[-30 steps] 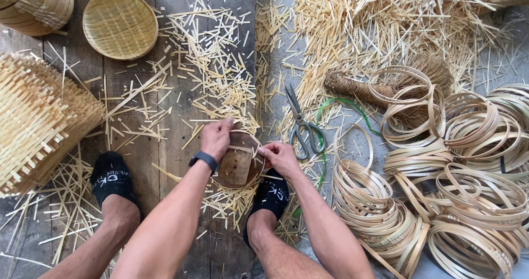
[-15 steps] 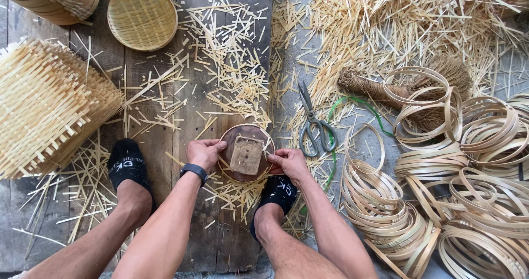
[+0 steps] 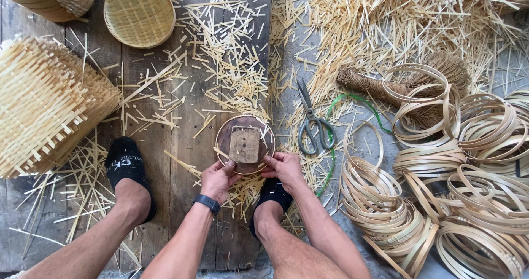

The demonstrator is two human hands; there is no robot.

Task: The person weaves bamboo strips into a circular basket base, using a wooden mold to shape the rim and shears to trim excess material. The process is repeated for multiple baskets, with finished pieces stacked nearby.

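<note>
Two hands grip one round wooden disc [image 3: 244,144] by its near rim: left hand [image 3: 217,178] pinching near-left, right hand [image 3: 284,167] near-right, equally close. Disc lies flat just beyond them; scissors [image 3: 312,122] lie right.

Both forearms are left bare, with no sleeves seen. A dark watch [image 3: 207,203] with a black strap is worn on the left wrist. Black low-cut socks [image 3: 125,166] with pale lettering are worn on both feet, and the lower legs are uncovered.
</note>
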